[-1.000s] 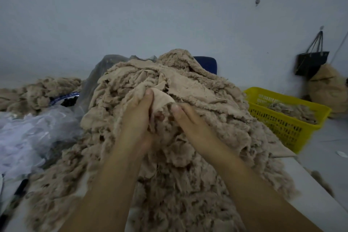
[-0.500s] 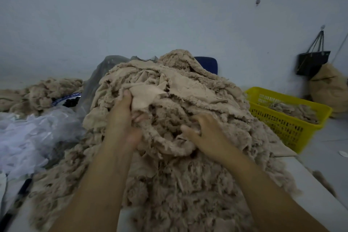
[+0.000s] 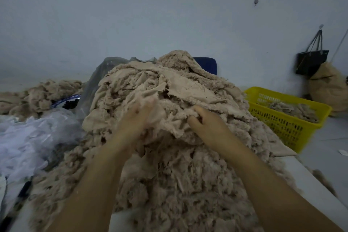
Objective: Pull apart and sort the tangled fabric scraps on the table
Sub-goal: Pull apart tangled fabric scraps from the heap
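Grey wall (image 3: 169, 15) stands behind a white table (image 3: 310, 184). A big pile (image 3: 178, 184) of tan scraps covers most of the table, from the near edge to the far edge.

A second ago both hands sat close together at the top of the pile, on one flat piece (image 3: 190, 90). Then they went apart: the left hand (image 3: 136, 120) slid to the left and the right hand (image 3: 207, 120) dropped lower. Now they are nearer each other again. The right hand is higher up than half a second ago, and its fingers curl tight into a fluffy strip (image 3: 175, 118) in the middle of the pile. The left hand is blurry, so it is moving. Its fingers point up against the cloth, but I cannot tell if it holds any.

This looks like tugging to get one scrap loose. No scrap is free yet, and the pile looks just as big.

A yellow basket (image 3: 282, 124) sits past the right edge of the table with a few scraps in it. That is likely where a loose scrap goes. Clear bags (image 3: 28, 137) lie by the left edge.
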Demonstrator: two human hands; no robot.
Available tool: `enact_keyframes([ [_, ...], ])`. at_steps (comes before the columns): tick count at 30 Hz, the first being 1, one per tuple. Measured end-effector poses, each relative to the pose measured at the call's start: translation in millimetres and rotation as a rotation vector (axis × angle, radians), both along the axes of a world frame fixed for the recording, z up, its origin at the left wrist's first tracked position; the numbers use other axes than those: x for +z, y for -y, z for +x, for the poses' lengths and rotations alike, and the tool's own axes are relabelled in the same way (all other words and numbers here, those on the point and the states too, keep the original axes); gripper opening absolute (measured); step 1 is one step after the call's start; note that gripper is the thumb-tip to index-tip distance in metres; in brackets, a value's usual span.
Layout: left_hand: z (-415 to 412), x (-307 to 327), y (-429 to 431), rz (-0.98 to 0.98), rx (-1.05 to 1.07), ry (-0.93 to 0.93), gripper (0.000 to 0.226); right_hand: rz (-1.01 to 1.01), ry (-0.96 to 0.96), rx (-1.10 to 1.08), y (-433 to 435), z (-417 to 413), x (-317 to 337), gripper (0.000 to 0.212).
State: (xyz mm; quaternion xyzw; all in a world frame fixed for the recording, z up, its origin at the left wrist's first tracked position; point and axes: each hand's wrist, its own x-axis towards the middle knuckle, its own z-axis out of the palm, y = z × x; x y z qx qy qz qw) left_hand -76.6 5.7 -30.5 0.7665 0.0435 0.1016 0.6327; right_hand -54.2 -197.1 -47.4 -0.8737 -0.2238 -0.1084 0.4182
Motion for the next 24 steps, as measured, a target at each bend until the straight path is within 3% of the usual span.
enact_keyframes([
  [4, -8, 0, 32, 0.163, -0.274, 0.014, 0.066, -0.119, 0.153, 0.028, -14, -3, 16, 0.031],
  [6, -7, 3, 31, 0.142, -0.298, 0.021, 0.048, -0.181, 0.171, -0.003, -10, -2, 12, 0.028],
  [9, -8, 6, 19, -0.070, -0.311, 0.000, 0.026, -0.245, 0.116, -0.007, 0, 1, -5, 0.015],
  [14, -19, -1, 5, -0.383, -0.416, 0.096, 0.025, -0.211, 0.008, -0.150, 20, 21, -32, 0.016],
  [16, -18, 3, -12, -0.580, -0.345, 0.164, 0.039, -0.185, -0.068, -0.250, 41, 27, -46, 0.023],
  [18, -14, 8, -23, -0.656, -0.199, 0.211, 0.053, -0.204, -0.100, -0.293, 52, 27, -56, 0.023],
  [22, -13, 10, -6, -0.510, -0.136, 0.172, 0.042, -0.149, 0.005, -0.168, 20, 16, -33, 0.028],
  [24, -13, 8, 5, -0.387, -0.149, 0.136, 0.032, 0.049, 0.071, -0.065, -2, 1, -12, 0.037],
])
